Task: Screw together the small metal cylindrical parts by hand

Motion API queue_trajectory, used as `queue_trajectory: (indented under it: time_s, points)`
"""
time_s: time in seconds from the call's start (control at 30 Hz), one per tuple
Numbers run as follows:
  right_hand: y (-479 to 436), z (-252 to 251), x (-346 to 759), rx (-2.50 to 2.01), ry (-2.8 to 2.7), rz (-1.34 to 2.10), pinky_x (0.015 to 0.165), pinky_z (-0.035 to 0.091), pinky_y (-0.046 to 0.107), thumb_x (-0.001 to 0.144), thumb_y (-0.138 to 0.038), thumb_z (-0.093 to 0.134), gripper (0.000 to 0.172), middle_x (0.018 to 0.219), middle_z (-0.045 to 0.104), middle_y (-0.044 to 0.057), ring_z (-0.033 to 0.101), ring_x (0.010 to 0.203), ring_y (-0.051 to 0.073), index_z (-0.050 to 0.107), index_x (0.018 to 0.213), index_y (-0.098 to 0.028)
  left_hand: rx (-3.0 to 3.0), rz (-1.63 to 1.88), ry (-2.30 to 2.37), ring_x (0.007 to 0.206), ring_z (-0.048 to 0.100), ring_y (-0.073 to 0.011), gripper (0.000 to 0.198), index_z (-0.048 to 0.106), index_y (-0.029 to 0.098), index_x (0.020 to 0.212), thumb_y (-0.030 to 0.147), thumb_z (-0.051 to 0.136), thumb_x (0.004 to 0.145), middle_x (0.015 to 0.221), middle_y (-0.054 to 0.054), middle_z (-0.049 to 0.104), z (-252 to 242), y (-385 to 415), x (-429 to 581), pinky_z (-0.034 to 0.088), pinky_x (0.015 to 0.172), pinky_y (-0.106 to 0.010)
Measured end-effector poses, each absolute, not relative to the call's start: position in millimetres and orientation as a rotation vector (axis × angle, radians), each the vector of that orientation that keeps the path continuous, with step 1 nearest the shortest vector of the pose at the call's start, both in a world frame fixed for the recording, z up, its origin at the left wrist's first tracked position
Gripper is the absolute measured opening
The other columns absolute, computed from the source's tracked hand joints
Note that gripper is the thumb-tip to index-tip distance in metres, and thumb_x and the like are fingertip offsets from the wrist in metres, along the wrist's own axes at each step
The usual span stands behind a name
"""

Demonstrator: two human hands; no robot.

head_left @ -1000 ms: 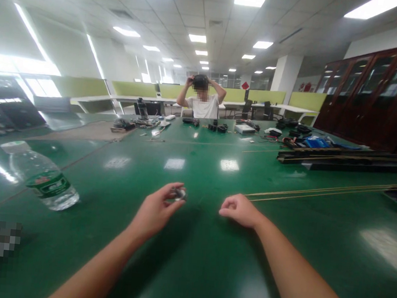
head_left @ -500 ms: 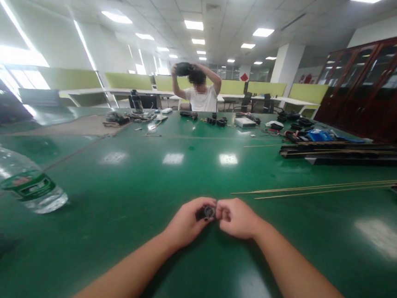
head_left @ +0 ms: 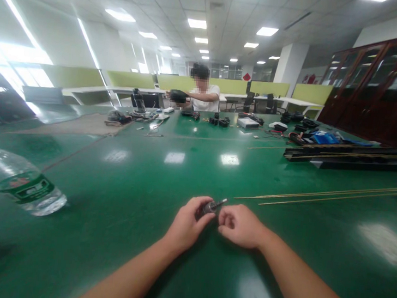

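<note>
My left hand (head_left: 188, 222) is closed around a small dark cylindrical part (head_left: 210, 207), low over the green table (head_left: 196, 176). From the part's far end a thin pale tip sticks out toward the upper right. Just to the right, my right hand (head_left: 242, 226) is curled with its fingers bent in, close to the part but apart from it. Whatever its fingertips may hold is hidden. My left fingers cover much of the part, so its kind does not show.
A clear water bottle (head_left: 30, 187) with a green label lies at the left. Thin brass-coloured rods (head_left: 305, 194) reach in from the right, before long black profiles (head_left: 354, 157). Across the table sits a person (head_left: 206, 96) holding a dark object (head_left: 178, 96), behind scattered electronics (head_left: 219, 120).
In my left hand the part has turned, and its pale tip now shows. My right hand has drawn slightly away. The person opposite has lowered the dark object from head height.
</note>
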State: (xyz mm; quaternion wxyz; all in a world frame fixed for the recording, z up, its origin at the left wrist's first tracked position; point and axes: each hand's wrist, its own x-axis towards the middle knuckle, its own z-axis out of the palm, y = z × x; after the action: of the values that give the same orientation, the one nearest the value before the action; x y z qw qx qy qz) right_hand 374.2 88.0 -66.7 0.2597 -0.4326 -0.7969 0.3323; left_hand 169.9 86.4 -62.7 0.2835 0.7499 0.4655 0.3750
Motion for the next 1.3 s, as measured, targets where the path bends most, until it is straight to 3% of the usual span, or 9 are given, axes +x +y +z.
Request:
queue_trajectory:
  time_s: [0.2,0.27,0.37,0.43,0.73,1.3]
  points:
    - [95,-72,375,-1.290,-1.975,0.730,0.052,0.035,0.021,0.073,-0.022,0.066,0.016,0.059,0.057,-0.003,0.051,0.054,0.011,0.052,0.068,-0.018,2.040,1.081,1.247,0.097,0.057,-0.0191,0.027,0.060,0.024,0.111,0.028,0.063,0.084,0.108,-0.004,0.062,-62,88,167,0.046,0.088,-0.033]
    - [96,-73,376,-1.275,-1.932,0.748,0.053,0.036,0.021,0.073,-0.021,0.067,0.015,0.062,0.059,-0.003,0.052,0.055,0.011,0.054,0.079,-0.019,2.042,1.083,1.223,0.097,0.057,-0.0190,0.026,0.061,0.024,0.111,0.029,0.062,0.085,0.107,-0.004,0.062,-60,87,168,0.046,0.088,-0.033]
    - [93,-71,375,-1.203,-1.929,0.786,0.056,0.040,0.021,0.073,-0.017,0.066,0.031,0.073,0.065,-0.002,0.056,0.058,0.012,0.055,0.101,-0.020,2.045,1.061,1.151,0.094,0.059,-0.0186,0.026,0.062,0.023,0.111,0.030,0.061,0.087,0.106,-0.005,0.063,-58,87,168,0.048,0.083,-0.031]
    - [91,-68,375,-1.163,-1.947,0.757,0.061,0.042,0.023,0.073,-0.015,0.066,0.035,0.081,0.067,0.000,0.058,0.065,0.013,0.056,0.106,-0.021,2.071,1.050,1.084,0.095,0.059,-0.0187,0.025,0.063,0.024,0.112,0.028,0.061,0.087,0.106,-0.005,0.064,-57,86,168,0.048,0.084,-0.031]
    - [89,-61,374,-1.128,-2.014,0.596,0.071,0.046,0.027,0.071,-0.015,0.068,0.024,0.088,0.068,0.004,0.061,0.077,0.018,0.066,0.094,-0.020,2.114,1.037,1.017,0.098,0.059,-0.0188,0.027,0.063,0.023,0.113,0.024,0.063,0.086,0.107,-0.006,0.065,-57,85,169,0.047,0.088,-0.031]
    - [86,-59,376,-1.077,-1.990,0.554,0.068,0.045,0.027,0.073,-0.017,0.069,0.016,0.085,0.070,0.004,0.061,0.075,0.017,0.072,0.088,-0.020,2.074,1.048,1.114,0.098,0.063,-0.0188,0.032,0.064,0.024,0.113,0.027,0.069,0.082,0.110,-0.004,0.067,-61,83,169,0.051,0.089,-0.032]
